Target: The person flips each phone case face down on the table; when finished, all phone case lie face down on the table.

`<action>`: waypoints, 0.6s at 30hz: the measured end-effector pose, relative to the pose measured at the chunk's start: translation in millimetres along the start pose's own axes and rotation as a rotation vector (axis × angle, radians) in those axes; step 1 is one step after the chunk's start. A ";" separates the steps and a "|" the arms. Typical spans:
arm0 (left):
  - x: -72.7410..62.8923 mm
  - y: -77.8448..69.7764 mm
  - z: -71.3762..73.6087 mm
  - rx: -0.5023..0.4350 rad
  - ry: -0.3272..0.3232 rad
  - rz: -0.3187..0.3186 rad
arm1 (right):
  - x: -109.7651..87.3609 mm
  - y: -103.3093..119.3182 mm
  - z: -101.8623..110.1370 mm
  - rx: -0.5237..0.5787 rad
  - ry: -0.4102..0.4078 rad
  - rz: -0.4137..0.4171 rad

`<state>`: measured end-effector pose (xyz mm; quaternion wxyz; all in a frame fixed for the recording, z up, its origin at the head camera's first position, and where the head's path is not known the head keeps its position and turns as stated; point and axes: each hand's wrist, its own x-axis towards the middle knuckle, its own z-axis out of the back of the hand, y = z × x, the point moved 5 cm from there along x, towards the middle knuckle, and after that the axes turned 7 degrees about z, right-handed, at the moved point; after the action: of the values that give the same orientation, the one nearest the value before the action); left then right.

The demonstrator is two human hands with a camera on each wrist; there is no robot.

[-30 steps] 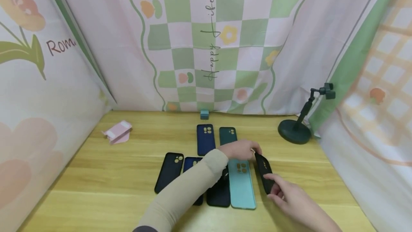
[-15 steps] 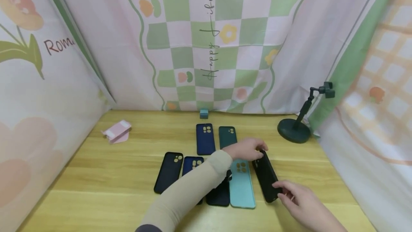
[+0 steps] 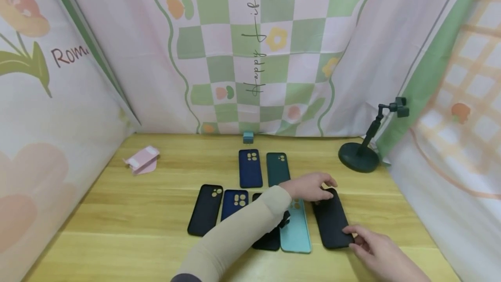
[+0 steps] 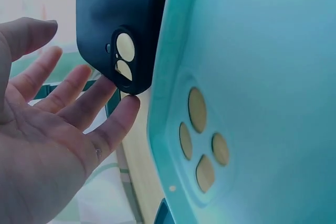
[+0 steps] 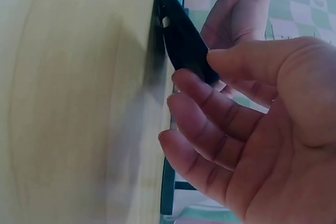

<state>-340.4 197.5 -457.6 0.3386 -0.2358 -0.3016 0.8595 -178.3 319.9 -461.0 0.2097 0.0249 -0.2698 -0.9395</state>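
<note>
A black phone case (image 3: 332, 219) lies at a slant on the right, its back up. My right hand (image 3: 375, 249) pinches its near right corner; in the right wrist view the thumb and index finger (image 5: 197, 82) meet on the case's end. My left hand (image 3: 307, 187) reaches over to the far end. In the left wrist view its fingers are extended, fingertips right at the corner beside the two-hole camera cutout, and the thumb stands apart. Just left of this case lies a light-blue phone case (image 3: 296, 232) with several camera holes, partly under my left wrist.
Further left in the row are a black case (image 3: 205, 210), a navy case (image 3: 235, 203) and another black case (image 3: 268, 241), partly hidden by the left forearm. Behind lie a navy case (image 3: 250, 169) and a dark green case (image 3: 278, 169). A black stand (image 3: 359, 156) is back right.
The black case has turned from standing on its edge to lying with its back up, and shifted slightly right and nearer. Both hands moved right with it; the left thumb has come off it.
</note>
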 end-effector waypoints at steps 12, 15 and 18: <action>-20.7 7.5 11.7 -0.052 0.041 -0.058 | 3.9 -24.2 -6.9 0.109 0.185 -0.179; -30.6 13.5 23.4 -0.018 0.028 -0.060 | 6.4 -18.2 -5.0 0.074 0.179 -0.169; -36.8 24.3 33.4 0.017 -0.001 -0.059 | 10.5 -4.4 -3.8 0.016 0.169 -0.119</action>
<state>-347.2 144.5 -443.1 0.3657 -0.2232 -0.3013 0.8519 -188.9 317.1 -465.8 0.1752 0.1219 -0.2565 -0.9427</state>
